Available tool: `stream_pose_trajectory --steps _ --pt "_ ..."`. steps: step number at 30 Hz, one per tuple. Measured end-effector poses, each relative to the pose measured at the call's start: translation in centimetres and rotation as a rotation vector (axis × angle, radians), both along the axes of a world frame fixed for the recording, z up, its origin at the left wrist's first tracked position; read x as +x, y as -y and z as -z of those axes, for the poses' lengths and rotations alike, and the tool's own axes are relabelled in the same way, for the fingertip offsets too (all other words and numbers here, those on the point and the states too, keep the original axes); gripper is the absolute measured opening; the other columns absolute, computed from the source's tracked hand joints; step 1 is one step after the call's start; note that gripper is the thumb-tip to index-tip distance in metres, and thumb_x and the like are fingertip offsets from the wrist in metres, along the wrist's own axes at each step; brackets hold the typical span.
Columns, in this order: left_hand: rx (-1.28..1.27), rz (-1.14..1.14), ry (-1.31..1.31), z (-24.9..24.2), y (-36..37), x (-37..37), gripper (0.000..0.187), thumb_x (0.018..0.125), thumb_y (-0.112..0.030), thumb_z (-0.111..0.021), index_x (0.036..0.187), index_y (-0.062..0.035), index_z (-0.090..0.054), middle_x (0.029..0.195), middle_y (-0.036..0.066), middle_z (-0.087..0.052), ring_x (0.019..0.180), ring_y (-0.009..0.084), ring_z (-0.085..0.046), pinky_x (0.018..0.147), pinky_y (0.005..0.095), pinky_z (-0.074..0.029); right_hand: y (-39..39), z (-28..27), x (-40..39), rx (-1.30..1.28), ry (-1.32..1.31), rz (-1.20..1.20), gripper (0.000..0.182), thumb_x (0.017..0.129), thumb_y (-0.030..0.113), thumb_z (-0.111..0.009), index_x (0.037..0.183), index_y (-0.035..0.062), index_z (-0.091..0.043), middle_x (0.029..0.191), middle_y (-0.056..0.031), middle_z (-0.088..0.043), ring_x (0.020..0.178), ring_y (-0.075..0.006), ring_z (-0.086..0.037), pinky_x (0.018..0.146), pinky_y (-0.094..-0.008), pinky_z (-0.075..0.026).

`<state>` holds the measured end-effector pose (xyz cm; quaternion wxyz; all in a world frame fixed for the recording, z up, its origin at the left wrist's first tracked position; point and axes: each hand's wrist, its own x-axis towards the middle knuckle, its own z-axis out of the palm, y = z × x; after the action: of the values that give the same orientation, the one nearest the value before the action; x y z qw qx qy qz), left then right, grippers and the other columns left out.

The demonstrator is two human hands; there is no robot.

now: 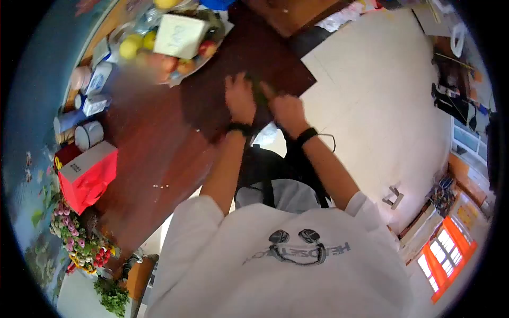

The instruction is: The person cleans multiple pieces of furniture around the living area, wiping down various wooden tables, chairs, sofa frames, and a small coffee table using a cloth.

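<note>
Over the dark red-brown table [148,143], close to its near right corner, both my hands are side by side and somewhat blurred. My left hand [241,100] is over a darker patch of the tabletop, its fingers bent and a little apart. To the right, my right hand [287,110] has one finger stretched forward and the others curled in. A narrow, dark green thing [258,96] shows between the two hands, right at the right hand's fingertips; I cannot tell what it is. A black band is around each wrist.
A fruit tray [197,68] with a white box [180,36] stands at the far left. Along the left edge are a white mug [88,135], several containers, a red gift bag [89,177] and flowers [69,228]. Pale floor [371,95] lies to the right.
</note>
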<state>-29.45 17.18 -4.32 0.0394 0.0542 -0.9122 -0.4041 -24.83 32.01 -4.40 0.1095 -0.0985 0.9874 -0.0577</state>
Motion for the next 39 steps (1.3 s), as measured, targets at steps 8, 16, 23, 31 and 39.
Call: stream_pose_trajectory --steps 8,16,23,31,39 --pt "-0.003 0.214 0.001 0.2 -12.0 -4.1 0.017 0.087 -0.005 -0.060 0.104 -0.0020 -0.063 0.108 0.020 -0.058 0.100 0.0397 -0.061 0.082 0.0464 -0.054 -9.2 -2.5 -2.5 0.024 0.047 0.372 0.059 0.093 0.022 -0.055 0.149 0.0321 -0.041 0.088 -0.0134 -0.072 0.076 -0.0346 -0.071 0.063 -0.0475 -0.057" --pt "0.005 0.378 0.092 1.5 -0.7 5.7 0.027 0.088 -0.008 -0.060 0.115 -0.0035 -0.064 0.113 0.021 -0.059 0.099 0.0420 -0.062 0.083 0.0484 -0.054 -1.6 -2.6 5.9 -0.039 0.094 0.349 0.060 0.091 0.019 -0.055 0.150 0.0251 -0.042 0.082 -0.0159 -0.070 0.074 -0.0345 -0.070 0.062 -0.0473 -0.056" --pt "-0.113 -0.039 0.178 -1.8 20.8 19.3 0.028 0.085 -0.008 -0.067 0.112 -0.0065 -0.069 0.107 0.019 -0.062 0.098 0.0382 -0.061 0.084 0.0448 -0.051 16.4 -1.5 12.7 -0.195 0.190 -0.256 0.060 0.090 0.014 -0.055 0.149 0.0152 -0.043 0.072 -0.0118 -0.067 0.063 -0.0286 -0.069 0.052 -0.0420 -0.054" --pt "-0.076 -0.909 0.074 0.0 36.3 35.8 0.027 0.077 -0.005 -0.075 0.102 0.0005 -0.066 0.095 0.020 -0.070 0.079 0.0345 -0.068 0.074 0.0445 -0.056 36.7 -1.0 20.1 -0.324 0.369 -0.757 0.044 0.092 0.018 -0.055 0.135 0.0133 -0.056 0.072 -0.0070 -0.070 0.062 -0.0263 -0.070 0.049 -0.0404 -0.050" --pt "-0.312 -0.793 0.045 0.2 30.7 22.4 0.020 0.074 -0.004 -0.073 0.090 0.0003 -0.061 0.086 0.016 -0.065 0.079 0.0335 -0.063 0.072 0.0459 -0.051 31.5 -0.3 13.7 -0.253 0.198 -0.586 0.057 0.092 0.021 -0.055 0.148 0.0172 -0.045 0.075 -0.0085 -0.070 0.063 -0.0249 -0.070 0.053 -0.0403 -0.054"
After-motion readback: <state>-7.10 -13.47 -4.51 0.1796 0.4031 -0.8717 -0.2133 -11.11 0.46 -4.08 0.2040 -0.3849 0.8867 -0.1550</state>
